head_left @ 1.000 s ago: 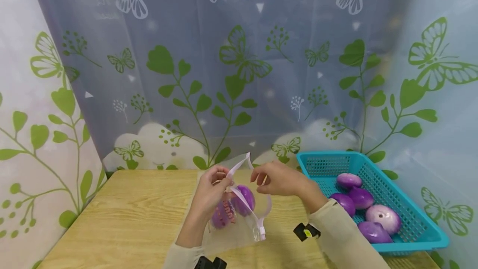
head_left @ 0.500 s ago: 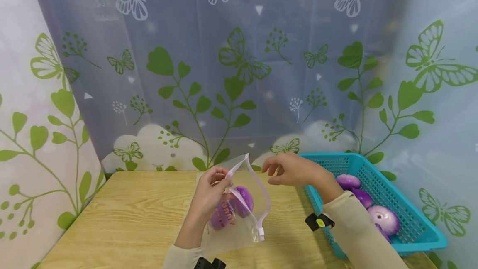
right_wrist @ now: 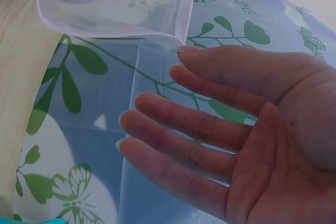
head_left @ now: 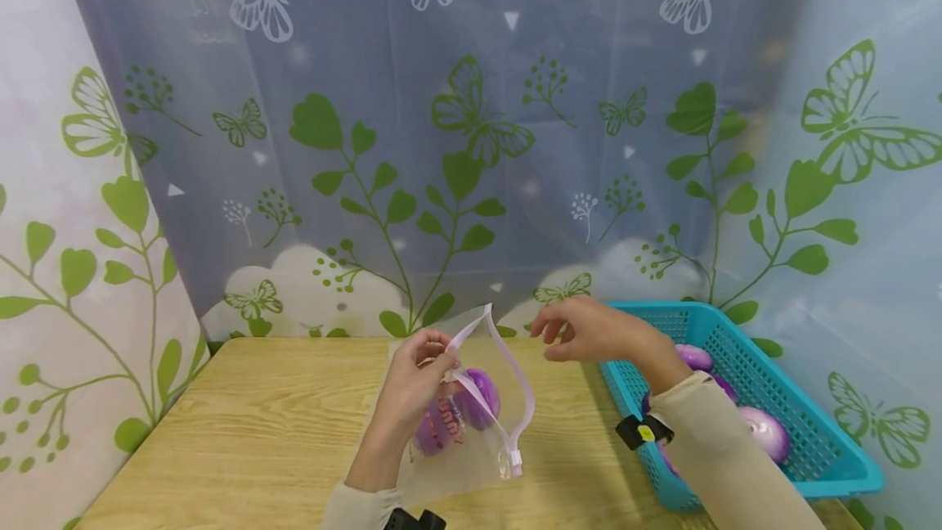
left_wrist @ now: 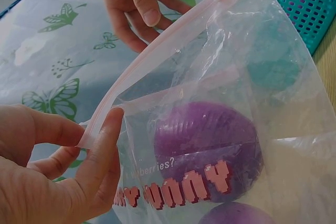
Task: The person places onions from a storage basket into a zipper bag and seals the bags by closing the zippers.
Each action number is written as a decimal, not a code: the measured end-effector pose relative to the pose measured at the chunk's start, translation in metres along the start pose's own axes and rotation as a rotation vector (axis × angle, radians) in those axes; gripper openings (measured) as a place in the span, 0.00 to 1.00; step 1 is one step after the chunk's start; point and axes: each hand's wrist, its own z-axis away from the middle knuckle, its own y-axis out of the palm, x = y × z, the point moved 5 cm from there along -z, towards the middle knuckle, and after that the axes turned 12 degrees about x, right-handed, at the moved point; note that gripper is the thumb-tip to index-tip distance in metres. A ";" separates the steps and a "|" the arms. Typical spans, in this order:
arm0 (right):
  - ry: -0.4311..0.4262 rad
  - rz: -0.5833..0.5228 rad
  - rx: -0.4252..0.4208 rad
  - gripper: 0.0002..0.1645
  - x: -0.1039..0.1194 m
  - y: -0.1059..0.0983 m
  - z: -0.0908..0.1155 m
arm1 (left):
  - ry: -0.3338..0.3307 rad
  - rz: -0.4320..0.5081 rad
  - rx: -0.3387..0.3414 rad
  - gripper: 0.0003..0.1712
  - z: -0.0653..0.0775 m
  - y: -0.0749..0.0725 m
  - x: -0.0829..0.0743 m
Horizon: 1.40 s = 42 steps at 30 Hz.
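A clear zip bag [head_left: 449, 477] with a pale pink zip edge and pink lettering stands over the table, its mouth spread apart. My left hand [head_left: 412, 375] pinches one side of that edge between thumb and fingers; the left wrist view shows the grip closely. Inside lie purple onions [left_wrist: 205, 135], two of them visible through the plastic. The slider [head_left: 514, 460] sits at the near end of the zip. Right of the mouth hovers my right hand [head_left: 592, 330], fingers loosely bent and holding nothing, as its palm [right_wrist: 283, 150] shows in the right wrist view.
On the right of the wooden table [head_left: 257, 415] stands a turquoise basket [head_left: 835, 473] with several purple onions [head_left: 765, 432], partly covered by my right forearm. A curtain [head_left: 353, 64] printed with butterflies and leaves hangs behind the table.
My right hand has drawn away from the bag mouth to the right, nearer the basket, and its forearm now covers more onions. My left hand keeps its hold on the zip edge.
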 end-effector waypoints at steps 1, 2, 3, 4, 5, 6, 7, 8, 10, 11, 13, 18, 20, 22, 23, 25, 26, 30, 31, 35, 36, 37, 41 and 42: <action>0.002 -0.001 0.002 0.15 -0.001 0.000 0.000 | 0.000 0.001 0.001 0.08 0.000 0.000 0.000; 0.001 -0.001 0.004 0.15 -0.002 0.000 0.001 | 0.000 0.001 0.001 0.08 0.000 0.000 0.000; 0.004 0.000 0.005 0.15 -0.003 0.000 0.001 | 0.000 0.001 0.001 0.08 0.000 0.000 0.000; 0.007 0.004 0.008 0.15 -0.004 0.000 0.002 | 0.000 0.001 0.001 0.08 0.000 0.000 0.000; 0.011 0.006 0.009 0.15 -0.006 0.000 0.002 | 0.000 0.001 0.001 0.08 0.000 0.000 0.000; 0.013 0.007 0.012 0.15 -0.007 -0.001 0.002 | 0.000 0.001 0.001 0.09 0.000 0.000 0.000; 0.019 0.008 0.014 0.15 -0.008 -0.001 0.003 | 0.001 0.002 0.001 0.09 0.000 0.000 0.000; 0.023 0.008 0.016 0.15 -0.010 -0.001 0.004 | 0.000 0.004 0.002 0.09 0.000 0.001 0.000; 0.032 0.002 0.019 0.15 -0.013 -0.001 0.005 | 0.001 0.007 0.003 0.09 0.000 0.001 0.001; 0.034 -0.001 0.019 0.15 -0.014 -0.002 0.006 | 0.000 0.008 0.002 0.09 0.000 0.001 0.001; 0.039 -0.006 0.020 0.15 -0.017 -0.002 0.007 | 0.000 0.009 0.000 0.08 -0.001 0.001 0.001; 0.065 -0.018 0.023 0.15 -0.026 -0.003 0.012 | 0.006 0.013 0.000 0.08 -0.001 0.001 0.002; 0.082 -0.018 0.026 0.15 -0.029 -0.003 0.013 | 0.007 0.015 -0.001 0.08 -0.001 0.000 0.002; 0.093 -0.025 0.031 0.15 -0.032 -0.003 0.014 | 0.007 0.015 -0.002 0.08 -0.001 0.000 0.002; 0.097 -0.028 0.034 0.16 -0.034 -0.003 0.014 | 0.007 0.014 -0.002 0.08 -0.001 0.000 0.002; 0.104 -0.038 0.038 0.16 -0.037 -0.002 0.015 | 0.009 0.016 -0.002 0.08 -0.002 0.000 0.003; 0.107 -0.051 0.041 0.16 -0.038 -0.001 0.015 | 0.012 0.018 0.001 0.08 -0.002 0.000 0.003; 0.118 -0.089 0.052 0.18 -0.045 0.003 0.015 | 0.019 0.022 0.017 0.07 -0.004 0.003 0.003; 0.120 -0.095 0.054 0.18 -0.047 0.004 0.015 | 0.018 0.021 0.020 0.07 -0.004 0.003 0.004; 0.132 -0.113 0.063 0.19 -0.054 0.006 0.015 | 0.010 0.010 0.024 0.08 -0.003 0.005 0.005; 0.138 -0.122 0.066 0.19 -0.056 0.006 0.015 | 0.010 0.009 0.022 0.08 -0.003 0.005 0.005; 0.143 -0.130 0.068 0.20 -0.057 0.006 0.016 | 0.009 0.007 0.018 0.08 -0.003 0.004 0.005; 0.173 -0.152 0.073 0.21 -0.068 0.004 0.019 | 0.007 0.012 0.013 0.08 -0.003 0.003 0.005; 0.178 -0.152 0.074 0.21 -0.072 0.004 0.020 | 0.007 0.013 0.012 0.08 -0.003 0.002 0.005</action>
